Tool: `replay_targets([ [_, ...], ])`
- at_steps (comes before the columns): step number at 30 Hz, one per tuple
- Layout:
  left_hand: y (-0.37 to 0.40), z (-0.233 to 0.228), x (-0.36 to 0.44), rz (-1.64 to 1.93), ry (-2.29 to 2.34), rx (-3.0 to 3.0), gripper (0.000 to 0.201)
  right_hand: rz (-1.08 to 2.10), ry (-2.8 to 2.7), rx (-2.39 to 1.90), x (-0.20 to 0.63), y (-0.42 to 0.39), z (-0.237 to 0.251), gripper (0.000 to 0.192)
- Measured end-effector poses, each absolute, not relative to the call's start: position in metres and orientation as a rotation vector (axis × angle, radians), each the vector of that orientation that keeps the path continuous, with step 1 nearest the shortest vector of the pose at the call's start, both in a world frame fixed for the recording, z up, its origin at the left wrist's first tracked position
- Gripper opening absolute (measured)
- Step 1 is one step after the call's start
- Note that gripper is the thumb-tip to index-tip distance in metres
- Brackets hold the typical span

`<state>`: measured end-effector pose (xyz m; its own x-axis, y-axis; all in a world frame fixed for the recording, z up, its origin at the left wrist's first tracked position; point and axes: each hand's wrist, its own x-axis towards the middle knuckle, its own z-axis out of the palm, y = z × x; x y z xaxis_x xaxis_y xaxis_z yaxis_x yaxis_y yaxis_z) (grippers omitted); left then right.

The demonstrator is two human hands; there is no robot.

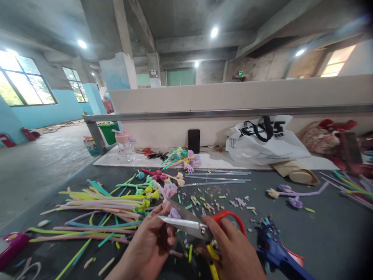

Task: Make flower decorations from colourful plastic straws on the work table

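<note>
My left hand [148, 241] is closed, pinching a small purple fuzzy pipe-cleaner piece [174, 213] between thumb and fingers. In my right hand [236, 251] are scissors [189, 227] with a red handle. Their blades are spread apart beside the purple piece and close to my left fingertips; I cannot tell whether they touch it. Just beyond my left fingers is a pink pipe-cleaner flower [169, 189]; whether it is held too is unclear. A yellow-handled tool [214, 258] lies partly hidden under my right hand. Colourful cut pipe-cleaner bits [206, 206] are scattered past the scissors.
Left lies a pile of pipe cleaners [96, 204]; finished flowers [182, 157] sit farther back. A blue tool like a glue gun [276, 251] is at right, below a purple flower stem [305, 193]. Clear sticks [218, 179], a phone [194, 140] and a white bag [262, 144] are behind.
</note>
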<state>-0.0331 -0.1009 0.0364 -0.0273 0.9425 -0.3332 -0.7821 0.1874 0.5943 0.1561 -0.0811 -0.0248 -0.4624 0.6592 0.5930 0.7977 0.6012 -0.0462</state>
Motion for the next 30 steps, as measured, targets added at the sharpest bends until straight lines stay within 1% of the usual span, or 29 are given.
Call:
replay_targets([
  [8, -0.0979, 0.0307, -0.0378, 1.409, 0.798, 0.304, 0.017, -0.334, -2.267, -1.112, 0.1534, -0.0799, -0.0243, 0.05],
  [15, -0.0997, 0.0322, -0.0355, 1.362, 0.819, 0.31, 0.011, -0.307, -2.279, -1.116, 0.1533, -0.0784, -0.0244, 0.05],
  [30, -0.0987, 0.029, -0.0382, 1.323, 0.909, 0.349, 0.011, -0.327, -2.293, -1.183, 0.1503, -0.0811, -0.0212, 0.042],
])
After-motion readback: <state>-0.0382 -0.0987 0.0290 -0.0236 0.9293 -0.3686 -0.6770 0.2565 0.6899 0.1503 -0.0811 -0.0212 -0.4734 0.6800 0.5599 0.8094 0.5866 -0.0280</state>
